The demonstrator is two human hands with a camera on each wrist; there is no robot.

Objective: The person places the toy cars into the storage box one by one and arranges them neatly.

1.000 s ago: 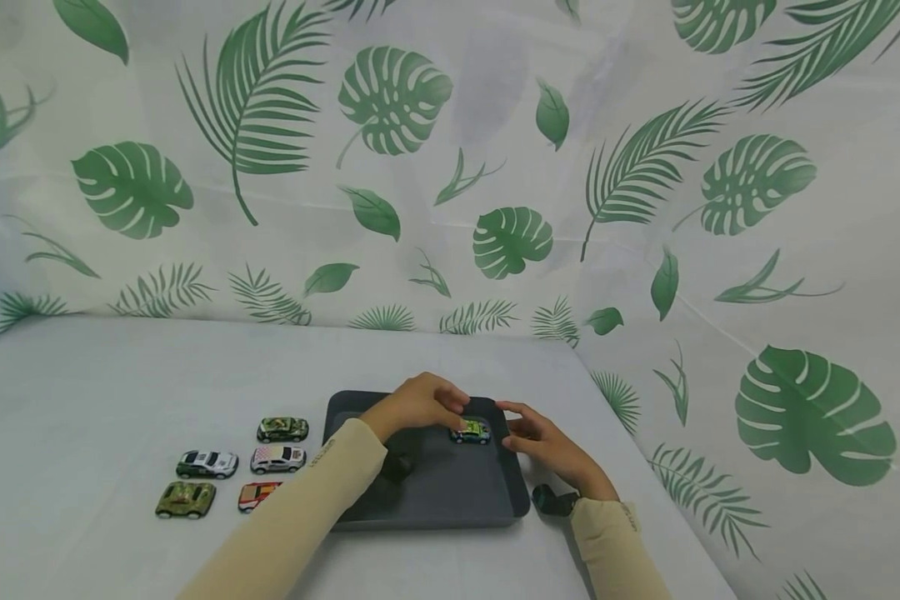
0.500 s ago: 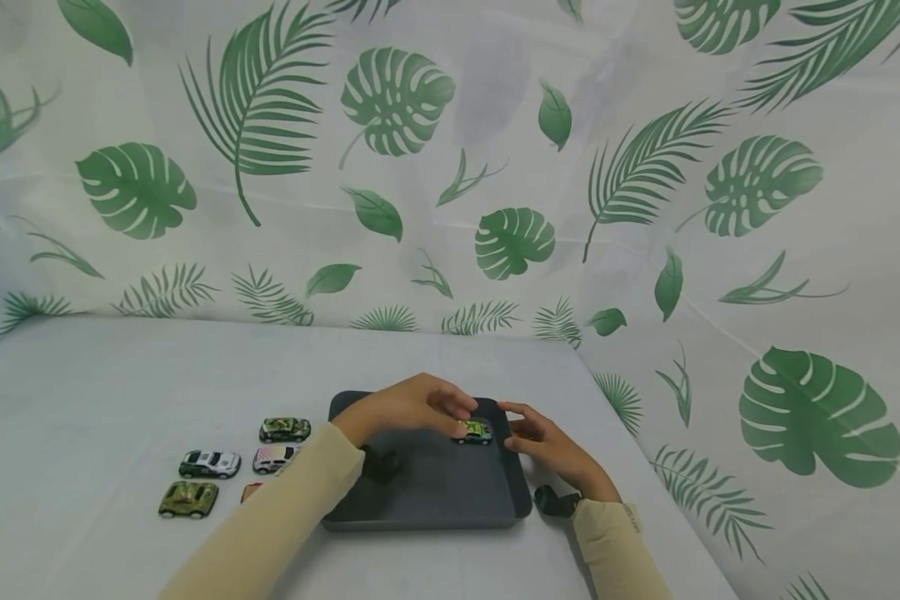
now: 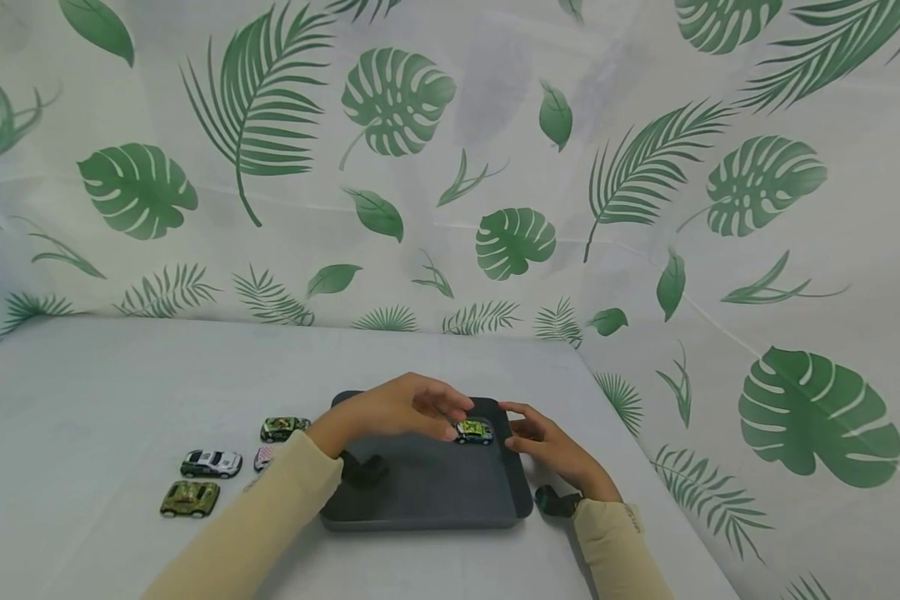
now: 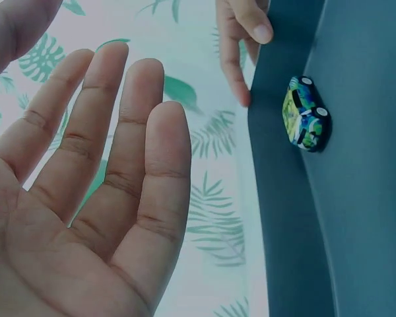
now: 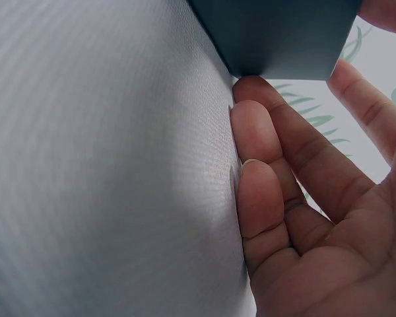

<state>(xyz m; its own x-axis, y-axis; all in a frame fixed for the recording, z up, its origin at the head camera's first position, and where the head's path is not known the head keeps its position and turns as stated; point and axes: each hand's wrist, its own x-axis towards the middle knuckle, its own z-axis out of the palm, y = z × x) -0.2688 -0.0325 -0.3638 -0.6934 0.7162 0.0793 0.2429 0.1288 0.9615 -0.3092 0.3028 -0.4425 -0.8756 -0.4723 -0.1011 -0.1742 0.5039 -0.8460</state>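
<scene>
A toy car with a yellow-green roof stands in the back right part of the dark grey tray. Just left of the car hovers the left hand, palm facing its wrist camera, fingers spread and holding nothing. The right hand holds the tray's right side near the back corner, its thumb at the rim and its other fingers along the outside. In the right wrist view, two fingertips lie against the white table and another touches the tray's lower edge.
Left of the tray, several toy cars stand on the white tabletop: a dark green one, a white-and-black one, an olive one and a pink-and-white one, partly behind the left sleeve. A leaf-print cloth hangs behind.
The left hand has drawn slightly left, away from the yellow-green car, and its fingers have opened. Its sleeve now hides the red car. The right hand has stayed at the tray.
</scene>
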